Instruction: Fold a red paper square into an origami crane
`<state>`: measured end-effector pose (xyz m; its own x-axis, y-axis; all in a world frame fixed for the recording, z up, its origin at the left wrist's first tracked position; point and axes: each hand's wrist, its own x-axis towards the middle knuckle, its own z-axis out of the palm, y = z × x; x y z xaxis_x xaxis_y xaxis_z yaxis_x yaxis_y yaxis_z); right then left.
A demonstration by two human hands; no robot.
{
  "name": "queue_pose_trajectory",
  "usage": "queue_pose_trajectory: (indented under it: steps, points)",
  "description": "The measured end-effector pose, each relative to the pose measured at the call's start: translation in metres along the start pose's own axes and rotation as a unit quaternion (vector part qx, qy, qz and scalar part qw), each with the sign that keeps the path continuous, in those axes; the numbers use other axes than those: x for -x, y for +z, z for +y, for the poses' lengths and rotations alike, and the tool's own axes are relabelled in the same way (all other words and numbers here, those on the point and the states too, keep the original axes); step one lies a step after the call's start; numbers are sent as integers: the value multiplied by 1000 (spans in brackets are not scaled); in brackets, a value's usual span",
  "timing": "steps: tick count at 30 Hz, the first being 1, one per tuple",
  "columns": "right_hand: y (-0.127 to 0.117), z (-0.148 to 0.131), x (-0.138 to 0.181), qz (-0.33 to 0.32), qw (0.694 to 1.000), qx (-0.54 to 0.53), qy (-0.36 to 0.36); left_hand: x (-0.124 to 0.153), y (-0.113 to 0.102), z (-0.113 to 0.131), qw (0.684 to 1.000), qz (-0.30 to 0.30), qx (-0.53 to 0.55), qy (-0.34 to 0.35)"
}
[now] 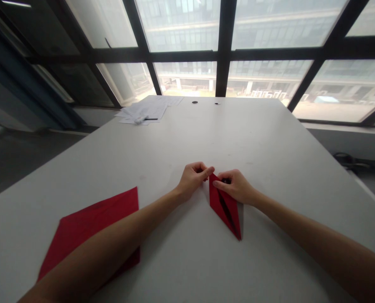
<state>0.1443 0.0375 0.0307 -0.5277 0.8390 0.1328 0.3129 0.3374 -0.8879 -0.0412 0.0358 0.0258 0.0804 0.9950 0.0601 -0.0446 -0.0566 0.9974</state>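
A folded red paper (225, 207), narrow and pointed, lies on the white table (269, 147) in front of me. My left hand (192, 179) is curled, with its index finger pressing the paper's top corner. My right hand (234, 186) pinches the same top end from the right, thumb and fingers closed on it. A second, flat red sheet (86, 223) lies to the left, partly under my left forearm.
A stack of white papers (146, 111) with a small white object on it sits at the far left of the table. Two small dark round things (195, 102) lie near the far edge. Large windows rise behind the table.
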Motion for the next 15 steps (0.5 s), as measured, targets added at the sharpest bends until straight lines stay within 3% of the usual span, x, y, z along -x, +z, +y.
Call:
queue_pose_trajectory:
  steps: [3, 6, 11, 15]
  points:
    - [0, 0, 1, -10, 1000, 0, -2, -3, -1, -2, 997, 26, 66, -4]
    - [-1, 0, 1, -7, 1000, -16, 5, -6, -2, -2, 991, 5, 128, -30]
    - [-3, 3, 1, 18, 999, -39, 23, -4, -6, 3, 994, -109, 8, -20]
    - [-3, 6, 0, 23, 998, -54, 29, -2, -9, 8, 988, -150, -23, -2]
